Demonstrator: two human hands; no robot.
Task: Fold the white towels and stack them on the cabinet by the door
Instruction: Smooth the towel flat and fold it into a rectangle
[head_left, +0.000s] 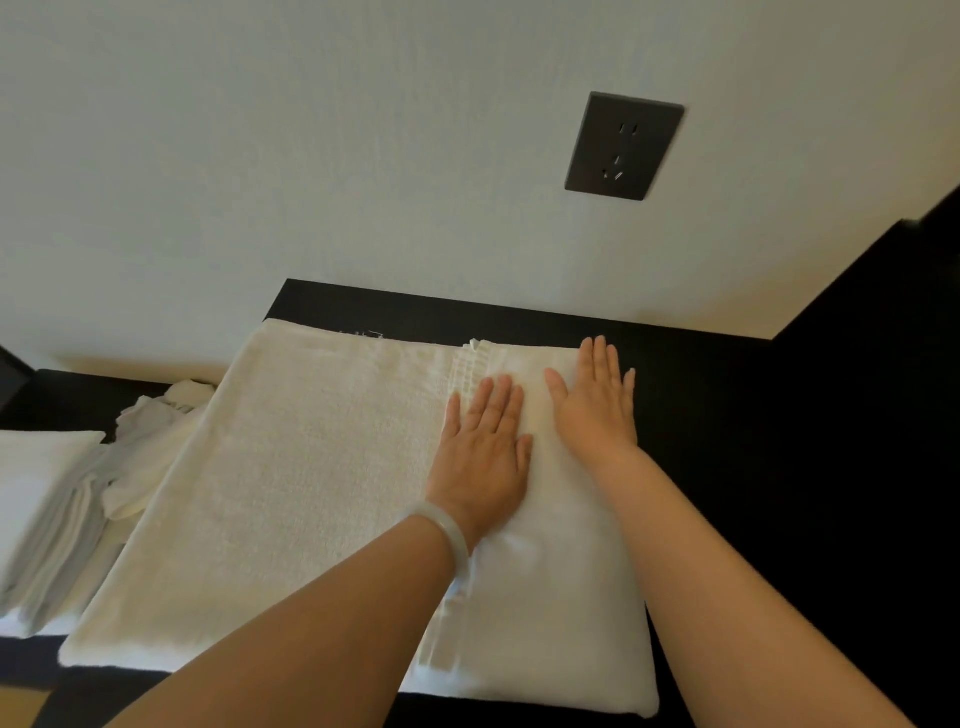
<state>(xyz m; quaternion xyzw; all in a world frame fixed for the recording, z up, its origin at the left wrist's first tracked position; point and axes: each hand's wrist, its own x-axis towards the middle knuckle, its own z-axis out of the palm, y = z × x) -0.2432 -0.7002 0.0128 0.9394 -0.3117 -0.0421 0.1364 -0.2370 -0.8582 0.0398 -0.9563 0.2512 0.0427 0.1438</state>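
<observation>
A large white towel (291, 488) lies spread flat on the black cabinet top (737, 415), folded over at its right end. My left hand (483, 452) presses flat on the towel near the ribbed band, fingers straight, a pale bangle on the wrist. My right hand (597, 400) lies flat beside it on the folded right part, fingers straight and pointing toward the wall. Both palms are down and neither hand grips the cloth.
Folded white towels (41, 514) lie stacked at the left edge, with a crumpled white cloth (150, 441) behind them. A dark wall socket (623, 146) sits on the pale wall above. The black top continues bare to the right of the towel.
</observation>
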